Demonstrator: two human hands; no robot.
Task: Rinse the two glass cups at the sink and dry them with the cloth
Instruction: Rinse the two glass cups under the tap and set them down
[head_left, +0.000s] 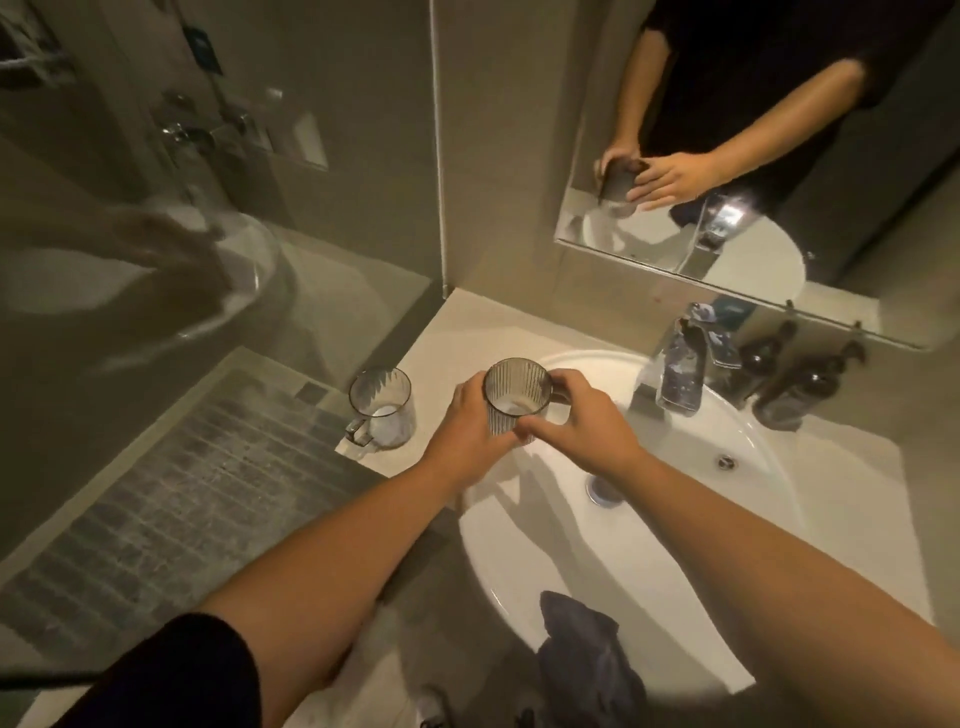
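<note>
Both hands grip one cup (517, 397) upright over the sink's (758, 467) left rim: left hand (467, 426) wrapped around its left side, right hand (582, 421) around its right. Second cup (382, 408) stands on the counter, left. Cloth (582, 654) lies untouched on the near rim. Tap (675, 384) appears off, so rinsing seems not yet begun; drying remains. Both forearms reach forward, converging.

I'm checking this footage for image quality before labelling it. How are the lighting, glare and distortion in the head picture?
Head view: dim, warm lighting; hard arm shadows fall across the sink; bright glare on the tap and its reflection in the mirror; wide-angle bending curves the wall edges and stretches the forearms; the glass partition at left shows smeared reflections; the ribbed cup, held by the left hand and right hand, is fairly sharp.
</note>
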